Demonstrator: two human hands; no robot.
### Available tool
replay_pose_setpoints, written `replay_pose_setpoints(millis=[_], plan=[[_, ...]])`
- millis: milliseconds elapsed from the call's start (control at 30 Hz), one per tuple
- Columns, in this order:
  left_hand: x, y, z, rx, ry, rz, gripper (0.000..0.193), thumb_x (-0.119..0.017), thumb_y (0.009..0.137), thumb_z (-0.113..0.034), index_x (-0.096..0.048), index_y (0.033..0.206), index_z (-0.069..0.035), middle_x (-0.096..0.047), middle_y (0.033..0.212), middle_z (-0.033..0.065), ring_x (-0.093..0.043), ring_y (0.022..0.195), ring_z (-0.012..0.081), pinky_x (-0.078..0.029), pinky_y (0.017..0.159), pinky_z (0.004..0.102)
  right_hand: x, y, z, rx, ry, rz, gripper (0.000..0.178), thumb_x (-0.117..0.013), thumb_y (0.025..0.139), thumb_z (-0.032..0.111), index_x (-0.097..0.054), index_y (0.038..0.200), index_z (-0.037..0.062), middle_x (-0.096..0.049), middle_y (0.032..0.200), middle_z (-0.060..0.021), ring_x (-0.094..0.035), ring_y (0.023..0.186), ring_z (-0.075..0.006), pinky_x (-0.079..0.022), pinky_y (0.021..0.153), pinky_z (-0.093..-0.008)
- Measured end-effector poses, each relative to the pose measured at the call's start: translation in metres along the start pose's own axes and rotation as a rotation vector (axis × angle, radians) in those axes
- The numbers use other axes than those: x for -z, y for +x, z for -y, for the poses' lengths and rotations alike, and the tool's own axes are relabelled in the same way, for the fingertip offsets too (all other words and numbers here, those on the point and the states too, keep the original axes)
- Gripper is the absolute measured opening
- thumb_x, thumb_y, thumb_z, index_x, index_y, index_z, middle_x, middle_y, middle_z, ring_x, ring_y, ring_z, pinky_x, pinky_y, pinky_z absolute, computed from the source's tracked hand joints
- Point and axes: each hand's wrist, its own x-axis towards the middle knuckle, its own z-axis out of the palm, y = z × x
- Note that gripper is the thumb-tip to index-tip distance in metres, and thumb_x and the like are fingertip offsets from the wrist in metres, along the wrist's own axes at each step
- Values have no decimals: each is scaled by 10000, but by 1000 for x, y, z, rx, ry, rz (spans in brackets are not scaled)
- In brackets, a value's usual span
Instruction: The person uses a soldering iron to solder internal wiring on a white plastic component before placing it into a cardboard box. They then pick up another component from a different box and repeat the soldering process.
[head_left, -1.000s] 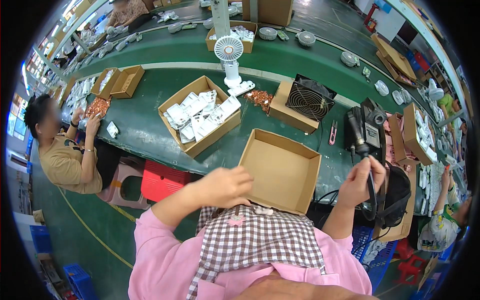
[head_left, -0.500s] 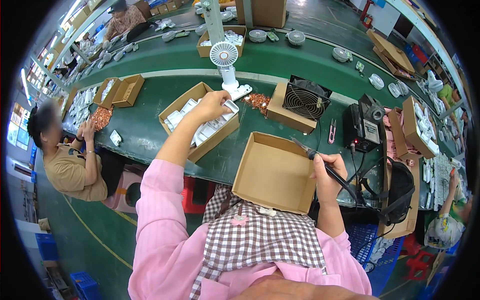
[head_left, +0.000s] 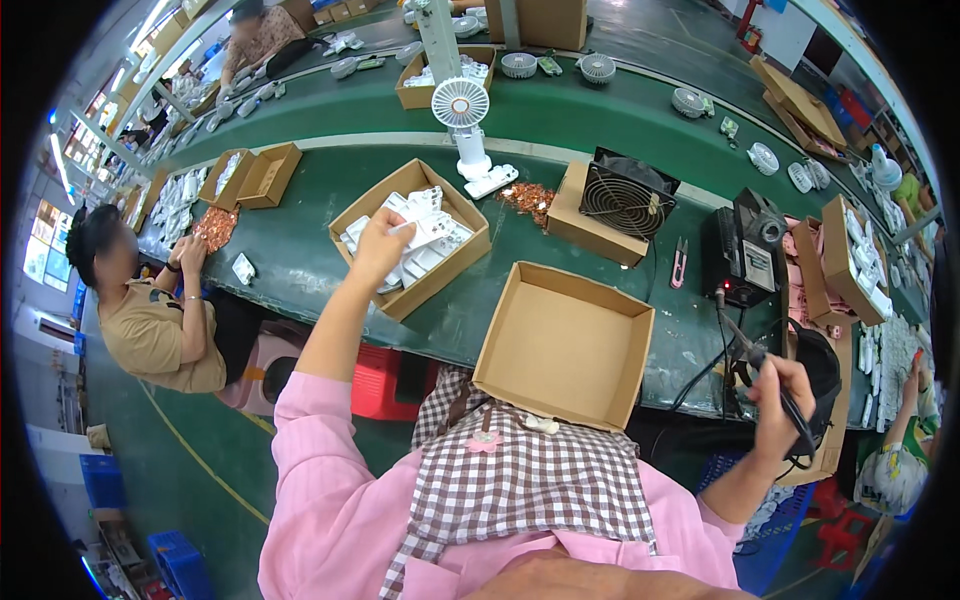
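Right hand (head_left: 778,415) has swung the soldering iron (head_left: 757,355) away from the cardboard tray (head_left: 565,345), out by the black bag (head_left: 822,372).
It's curled around the handle. Left hand (head_left: 378,248) is still over the cardboard box (head_left: 440,280) on the worktop (head_left: 300,225), fingertips at a white casing (head_left: 434,230); can't tell if it's pinched, the fingers hide the contact.

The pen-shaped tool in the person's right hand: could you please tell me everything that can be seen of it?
The pen-shaped tool has a dark handle and a slim, greyish, metal-looking front part that narrows to a tip. It slants, tip toward the picture's upper left, handle end toward the lower right. The right hand's grip closes around the handle, covering part of it. It is to the right of the shallow cardboard box. Whether it is hot cannot be told.
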Motion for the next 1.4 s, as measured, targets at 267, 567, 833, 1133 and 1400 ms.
replay_pose_setpoints(millis=[267, 567, 833, 1133, 1400], plan=[[-7, -13, 5, -102, 442, 179, 365, -677, 820, -277, -527, 1016, -9, -634, 980, 213, -611, 941, 334, -464, 813, 401, 78, -2, 32, -34, -277, 158, 69, -600, 867, 1, -588, 815, -43, -550, 617, -12, -489, 514, -37, -359, 484, -171], [6, 12, 12, -93, 348, 370, 377, -699, 760, -211, -646, 1059, 12, -671, 977, 199, -643, 945, 288, -485, 842, 363, 33, 11, 39, 46, -158, 284, 52, -646, 812, -24, -614, 837, -57, -576, 654, -21, -497, 528, -48, -365, 490, -181], [85, 73, 17, -218, 747, 540, 402, -685, 719, -149, -624, 1106, -60, -615, 1053, 139, -520, 1079, 305, -420, 955, 383, -75, 12, 19, -63, 165, 424, 82, -678, 806, 13, -651, 861, -41, -618, 670, -21, -536, 572, -43, -393, 509, -178], [70, 75, -14, -86, 1352, 745, 476, -706, 731, -244, -609, 1171, -90, -604, 1143, 159, -525, 1131, 340, -421, 949, 420, -149, -12, 2, -158, 318, 454, 132, -676, 851, 100, -645, 855, -28, -618, 676, -20, -548, 565, -45, -417, 492, -186], [77, 82, -7, -91, 1268, 829, 464, -709, 721, -291, -633, 1111, -52, -623, 1145, 181, -597, 1052, 326, -477, 873, 397, -158, -19, -2, -226, 408, 432, 126, -663, 866, 103, -613, 853, -12, -596, 655, -16, -524, 523, -47, -420, 478, -177]])
